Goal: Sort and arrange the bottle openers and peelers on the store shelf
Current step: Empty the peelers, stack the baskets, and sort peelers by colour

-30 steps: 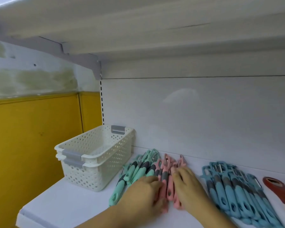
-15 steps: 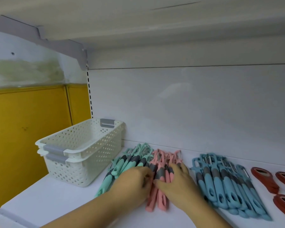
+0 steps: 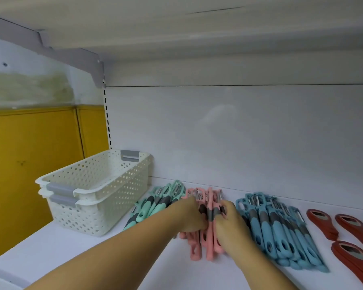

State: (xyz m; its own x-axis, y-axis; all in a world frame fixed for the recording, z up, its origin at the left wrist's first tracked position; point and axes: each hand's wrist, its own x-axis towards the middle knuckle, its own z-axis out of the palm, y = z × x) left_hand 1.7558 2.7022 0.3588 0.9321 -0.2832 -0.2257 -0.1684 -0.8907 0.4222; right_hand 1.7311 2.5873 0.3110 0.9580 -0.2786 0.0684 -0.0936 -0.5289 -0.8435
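Observation:
Several pink peelers (image 3: 206,241) with grey grips lie in a tight bundle on the white shelf (image 3: 76,248). My left hand (image 3: 190,216) grips the bundle's left side and my right hand (image 3: 228,222) grips its right side, squeezing them together. To the left, several mint-green peelers (image 3: 155,204) fan out beside my left wrist. A row of blue peelers (image 3: 281,231) lies to the right of my right hand. Red bottle openers (image 3: 344,233) sit at the far right, partly cut off by the frame edge.
Two stacked white perforated baskets (image 3: 96,197) with grey handles stand at the shelf's left end. A white back panel (image 3: 239,132) rises behind the rows and another shelf hangs overhead. A yellow wall (image 3: 29,164) lies beyond the left end.
Both hands have pressed inward on the pink peelers, gathering them into a narrower, straighter bundle. The view has shifted right, bringing more red bottle openers into sight.

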